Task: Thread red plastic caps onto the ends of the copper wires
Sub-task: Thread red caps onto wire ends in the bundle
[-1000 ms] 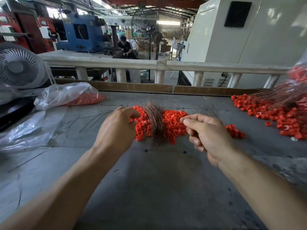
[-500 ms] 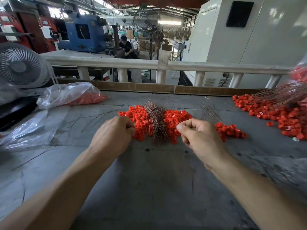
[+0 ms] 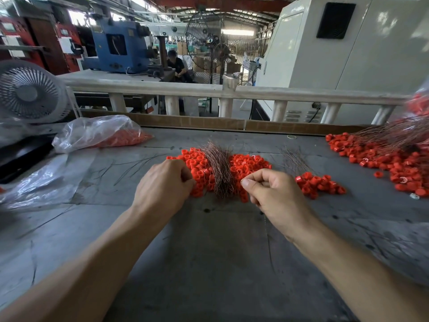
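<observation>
At the centre of the frame the left hand (image 3: pixel 163 182) sits at the left edge of the pile of red plastic caps (image 3: pixel 246 163), fingers curled in toward the pile as if picking one out; whether a cap is already between the fingertips cannot be told, since the knuckles hide them. The right hand (image 3: pixel 272 194) is curled with thumb and forefinger pinched together, and a single thin copper wire (image 3: pixel 267 225) trails from under it down toward the lower middle of the frame. Pinching close to the tip probably keeps the limp wire steady enough to meet a cap's hole.

The bundle of copper wires (image 3: pixel 219 169) lies across the middle of the cap pile, just beside both hands, so wire and cap are each a short reach away. A smaller heap of caps (image 3: pixel 320 183) lies right of the right hand, with a few loose wires behind it. At the right edge of the frame, a spread of capped wires (image 3: pixel 394 142) rests over more caps, likely finished pieces set aside. A plastic bag of caps (image 3: pixel 102 133) waits at the centre left on the grey worktable (image 3: pixel 209 263), beside a white fan (image 3: pixel 27 92).
</observation>
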Demonstrator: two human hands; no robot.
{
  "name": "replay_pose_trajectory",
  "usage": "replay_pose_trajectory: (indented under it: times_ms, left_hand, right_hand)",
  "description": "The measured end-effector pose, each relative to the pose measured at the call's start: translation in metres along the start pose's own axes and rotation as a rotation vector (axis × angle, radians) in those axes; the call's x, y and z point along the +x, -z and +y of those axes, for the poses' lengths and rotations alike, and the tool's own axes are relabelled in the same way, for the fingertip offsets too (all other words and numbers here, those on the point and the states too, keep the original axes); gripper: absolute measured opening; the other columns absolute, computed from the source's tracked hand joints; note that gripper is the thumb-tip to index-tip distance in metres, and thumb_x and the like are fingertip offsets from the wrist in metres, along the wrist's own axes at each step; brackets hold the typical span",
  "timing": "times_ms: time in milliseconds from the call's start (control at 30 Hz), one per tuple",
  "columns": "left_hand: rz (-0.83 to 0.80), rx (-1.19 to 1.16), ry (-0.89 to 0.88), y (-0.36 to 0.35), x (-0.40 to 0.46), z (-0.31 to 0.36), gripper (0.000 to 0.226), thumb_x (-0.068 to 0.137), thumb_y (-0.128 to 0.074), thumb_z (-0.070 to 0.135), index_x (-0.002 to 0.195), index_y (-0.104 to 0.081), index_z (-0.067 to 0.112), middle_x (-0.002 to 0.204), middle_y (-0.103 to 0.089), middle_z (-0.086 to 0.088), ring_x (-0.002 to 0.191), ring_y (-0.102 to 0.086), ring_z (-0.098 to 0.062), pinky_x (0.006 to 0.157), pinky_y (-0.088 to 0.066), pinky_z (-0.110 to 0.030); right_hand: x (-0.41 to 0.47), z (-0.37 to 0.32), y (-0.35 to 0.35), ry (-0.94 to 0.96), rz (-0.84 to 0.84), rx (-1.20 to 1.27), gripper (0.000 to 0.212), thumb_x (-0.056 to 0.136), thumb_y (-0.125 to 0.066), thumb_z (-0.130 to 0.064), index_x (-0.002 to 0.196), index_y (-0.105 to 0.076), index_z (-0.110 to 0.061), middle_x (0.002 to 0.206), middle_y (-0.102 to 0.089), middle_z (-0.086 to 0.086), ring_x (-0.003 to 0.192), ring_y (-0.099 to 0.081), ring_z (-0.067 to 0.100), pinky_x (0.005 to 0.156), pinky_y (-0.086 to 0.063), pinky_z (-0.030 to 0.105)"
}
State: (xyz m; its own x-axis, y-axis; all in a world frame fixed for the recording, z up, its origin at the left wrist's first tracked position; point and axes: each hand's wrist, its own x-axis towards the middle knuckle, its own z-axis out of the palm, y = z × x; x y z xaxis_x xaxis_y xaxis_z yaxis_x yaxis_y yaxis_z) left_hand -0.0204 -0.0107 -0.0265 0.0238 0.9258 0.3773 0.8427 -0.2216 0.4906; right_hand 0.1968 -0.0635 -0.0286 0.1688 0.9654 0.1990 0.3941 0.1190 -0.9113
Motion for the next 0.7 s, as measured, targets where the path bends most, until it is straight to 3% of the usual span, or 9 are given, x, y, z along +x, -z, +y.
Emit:
replay_pose_trajectory:
  times_ms: [167, 433, 700]
  left_hand:
    - [0.082, -0.086, -0.011, 0.0060, -0.0005, 0.0040, 0.014, 0.085, -0.071, 0.021, 0.074, -0.066, 0.027, 0.068, -0.065, 0.014, 0.068, -0.060, -0.004, 0.062, -0.052, -0.032]
    - [-0.053, 0.019, 0.021, 0.0055, -0.0026, -0.0031, 0.012, 0.090, -0.072, 0.034, 0.081, -0.073, 0.027, 0.078, -0.067, 0.013, 0.073, -0.057, -0.004, 0.065, -0.049, -0.031]
    - [-0.046, 0.019, 0.008, -0.0004, -0.0025, -0.0020, 0.005, 0.086, -0.077, 0.034, 0.085, -0.076, 0.030, 0.074, -0.061, 0.016, 0.073, -0.057, -0.009, 0.063, -0.043, -0.030]
  right_hand:
    - [-0.0025, -0.0026, 0.0016, 0.031, -0.015, 0.021, 0.017, 0.096, -0.068, -0.026, 0.081, -0.071, -0.020, 0.057, -0.062, -0.007, 0.048, -0.048, 0.001, 0.057, -0.039, 0.029]
    - [-0.0052, -0.0060, 0.0012, 0.051, -0.046, -0.025, 0.015, 0.096, -0.068, -0.026, 0.082, -0.072, -0.021, 0.059, -0.065, -0.006, 0.049, -0.050, 0.001, 0.060, -0.043, 0.031]
    - [-0.0045, -0.0038, -0.0015, 0.047, -0.055, -0.024, 0.015, 0.095, -0.069, -0.025, 0.081, -0.072, -0.020, 0.058, -0.064, -0.006, 0.047, -0.048, 0.002, 0.056, -0.040, 0.030]
